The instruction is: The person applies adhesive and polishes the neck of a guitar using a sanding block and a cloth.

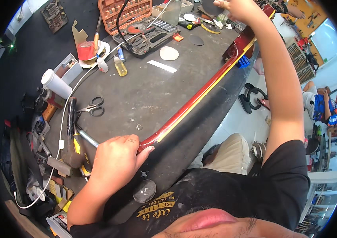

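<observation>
My left hand [117, 158] is closed around the near end of a long, glossy red-brown guitar neck [190, 104] with a pale yellow edge strip. The neck runs diagonally along the workbench's front edge to a wider red section [234, 49], which rests by a blue plastic block [243, 62]. My right hand [238, 8] is raised at the top edge, partly cut off, one finger stretched out and nothing visible in it; my forearm hides part of the far end. Scissors [93, 107] and a white strip [161, 66] lie on the bench beside the neck.
Socket cases [144, 35], bottles [120, 65], a white cup [55, 83], a cable and piled hand tools [77, 154] line the workbench [180, 91]. Another person [329, 103] sits at the right; a further person's hand [295, 12] shows at the upper right.
</observation>
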A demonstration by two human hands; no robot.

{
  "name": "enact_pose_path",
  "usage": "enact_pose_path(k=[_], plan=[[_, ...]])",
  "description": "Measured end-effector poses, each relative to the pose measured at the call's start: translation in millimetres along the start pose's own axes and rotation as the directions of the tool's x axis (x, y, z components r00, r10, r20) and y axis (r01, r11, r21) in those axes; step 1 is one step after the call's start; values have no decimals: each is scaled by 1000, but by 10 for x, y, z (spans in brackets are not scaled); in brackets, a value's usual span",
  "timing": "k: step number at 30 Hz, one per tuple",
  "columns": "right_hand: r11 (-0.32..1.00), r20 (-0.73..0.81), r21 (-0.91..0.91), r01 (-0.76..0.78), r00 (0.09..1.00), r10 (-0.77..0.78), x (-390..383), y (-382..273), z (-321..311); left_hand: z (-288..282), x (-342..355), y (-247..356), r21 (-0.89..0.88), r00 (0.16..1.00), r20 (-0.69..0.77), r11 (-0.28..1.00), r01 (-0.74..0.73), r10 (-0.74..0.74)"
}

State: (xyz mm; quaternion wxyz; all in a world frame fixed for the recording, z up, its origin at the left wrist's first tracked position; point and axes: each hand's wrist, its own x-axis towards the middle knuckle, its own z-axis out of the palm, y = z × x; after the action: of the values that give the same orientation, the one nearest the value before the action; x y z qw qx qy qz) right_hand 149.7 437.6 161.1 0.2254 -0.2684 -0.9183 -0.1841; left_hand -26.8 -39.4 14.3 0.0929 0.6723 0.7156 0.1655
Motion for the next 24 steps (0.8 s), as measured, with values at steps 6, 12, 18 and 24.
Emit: enact_pose_path(k=[6,12,18,24], plan=[[923,154,-280,-262,937,312,660,246,630,-26,-39,-12,-31,999,20,998,46,-45],[935,495,-239,-261,796,349,1085,185,1219,-48,-68,-30,-31,997,31,996,78,-77],[946,746,-303,116,647,160,1341,869,2692,7,-25,-98,-99,1000,15,995,27,-26],[995,747,11,97,661,-72,1490,1595,3808,-15,-95,-130,-94,1000,22,996,0,2]])
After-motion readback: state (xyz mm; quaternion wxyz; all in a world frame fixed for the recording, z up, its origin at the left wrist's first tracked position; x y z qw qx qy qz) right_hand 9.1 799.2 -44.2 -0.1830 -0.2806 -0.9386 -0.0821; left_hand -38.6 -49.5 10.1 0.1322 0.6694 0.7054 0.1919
